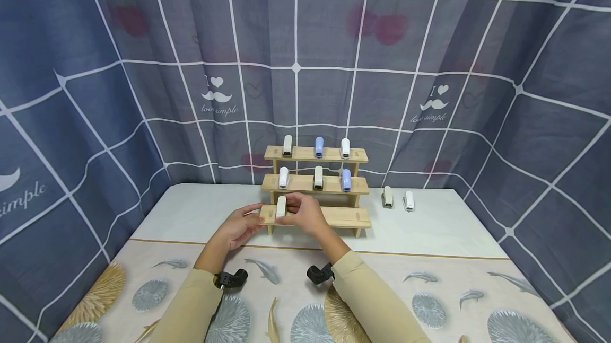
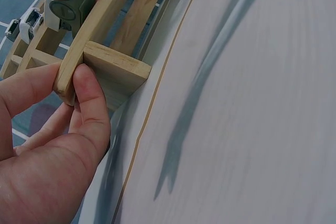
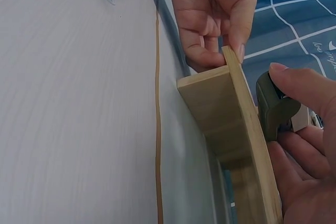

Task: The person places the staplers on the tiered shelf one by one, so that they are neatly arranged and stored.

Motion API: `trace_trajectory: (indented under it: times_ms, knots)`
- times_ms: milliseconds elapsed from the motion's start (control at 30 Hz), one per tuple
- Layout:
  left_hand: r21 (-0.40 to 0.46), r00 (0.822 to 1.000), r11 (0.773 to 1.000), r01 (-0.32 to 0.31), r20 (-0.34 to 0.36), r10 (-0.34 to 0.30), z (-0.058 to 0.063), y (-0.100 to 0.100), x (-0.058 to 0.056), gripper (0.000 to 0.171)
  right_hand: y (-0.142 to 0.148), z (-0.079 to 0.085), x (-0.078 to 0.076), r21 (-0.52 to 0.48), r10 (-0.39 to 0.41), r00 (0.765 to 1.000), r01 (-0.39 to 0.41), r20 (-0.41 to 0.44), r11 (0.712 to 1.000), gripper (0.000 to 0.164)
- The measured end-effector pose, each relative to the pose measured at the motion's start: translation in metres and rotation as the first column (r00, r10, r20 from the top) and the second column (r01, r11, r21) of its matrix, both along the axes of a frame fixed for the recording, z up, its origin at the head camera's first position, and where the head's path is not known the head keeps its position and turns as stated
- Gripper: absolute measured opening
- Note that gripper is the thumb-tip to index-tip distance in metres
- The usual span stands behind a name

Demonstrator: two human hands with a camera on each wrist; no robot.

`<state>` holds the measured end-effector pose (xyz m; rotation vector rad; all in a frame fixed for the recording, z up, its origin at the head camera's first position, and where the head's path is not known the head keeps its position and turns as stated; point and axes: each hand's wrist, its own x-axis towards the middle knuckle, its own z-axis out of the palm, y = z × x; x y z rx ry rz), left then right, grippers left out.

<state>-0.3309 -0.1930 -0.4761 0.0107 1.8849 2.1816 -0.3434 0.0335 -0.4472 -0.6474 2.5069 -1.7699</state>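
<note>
A three-tier wooden stand (image 1: 343, 217) stands on the table. My left hand (image 1: 238, 227) pinches the left end of its lowest shelf between thumb and fingers, as the left wrist view shows close up. On that same shelf, near the left end, a small beige stapler (image 1: 281, 207) stands lengthwise, pointing front to back. My right hand (image 1: 307, 214) holds it from the right, thumb at its front end and fingers at its far side. In the right wrist view the stapler's end (image 3: 273, 106) looks dark olive, right at the shelf's surface.
The middle shelf carries a white (image 1: 284, 177), a beige (image 1: 318, 177) and a blue stapler (image 1: 346, 179). On the top shelf are a beige (image 1: 287, 145), a blue (image 1: 319, 147) and a white one (image 1: 345, 148). Beige (image 1: 387, 197) and white staplers (image 1: 408, 201) stand right of the stand. A curtain (image 1: 324, 94) hangs behind.
</note>
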Motion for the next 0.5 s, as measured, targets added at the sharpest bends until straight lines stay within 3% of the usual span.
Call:
trace_trajectory:
  times_ms: [500]
  knots:
    - [-0.002, 1.000, 1.000, 0.007, -0.006, -0.007, -0.0003, -0.0005, -0.0006, 0.068, -0.0053, 0.0005, 0.0016, 0.044, -0.035, 0.999, 0.036, -0.013, 0.998, 0.062]
